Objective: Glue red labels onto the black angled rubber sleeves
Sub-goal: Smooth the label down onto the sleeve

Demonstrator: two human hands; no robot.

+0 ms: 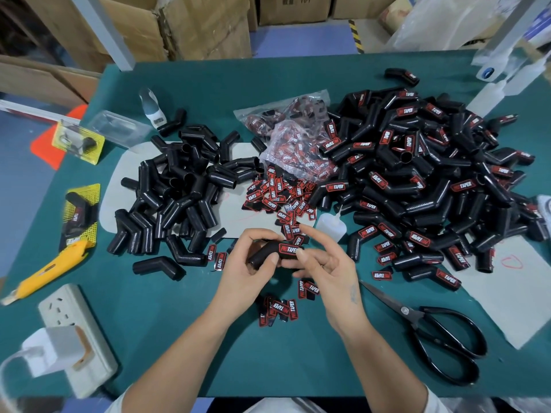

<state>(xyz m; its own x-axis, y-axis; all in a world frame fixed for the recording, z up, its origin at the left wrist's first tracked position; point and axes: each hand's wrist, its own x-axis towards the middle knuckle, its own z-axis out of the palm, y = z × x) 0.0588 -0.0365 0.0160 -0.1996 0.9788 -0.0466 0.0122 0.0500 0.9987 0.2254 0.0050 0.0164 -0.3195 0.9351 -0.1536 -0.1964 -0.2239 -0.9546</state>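
L hand (253,257): curled round black angled rubber sleeve (265,254), thumb on top near the label edge; holds sleeve label-side up, likely so the sticker faces the eyes for alignment.
R hand (320,260): fingers mostly straight, fingertips (299,254) pressing the sleeve's far end, index lifted; nothing gripped; looks like pressing the label down while glue takes.
Red label (288,249): lying on the held sleeve, between both thumbs; reads PROTAPER; whether fully seated can't be told, edge partly hidden by R fingers.
Glue bottle (329,223): small clear squeeze btl w/ needle tip, just beyond R hand, within quick reach.
Loose labels (278,201): scattered beyond both hands, more (278,311) just below the wrists toward the body.
Unlabelled sleeves (176,192): heap beyond and to the left of L hand, on a grey mat; feed stock.
Labelled sleeves (417,180): big heap beyond and right of R hand; done side, kept apart from blanks.
Bagged labels (292,135): clear bags far beyond the hands, between the heaps.
Scissors (432,332): right of R wrist, idle.
Utility knife (50,269): yellow, well left of L hand, idle.
Step est.: pressing stage on this pc; next likely drop onto right heap.
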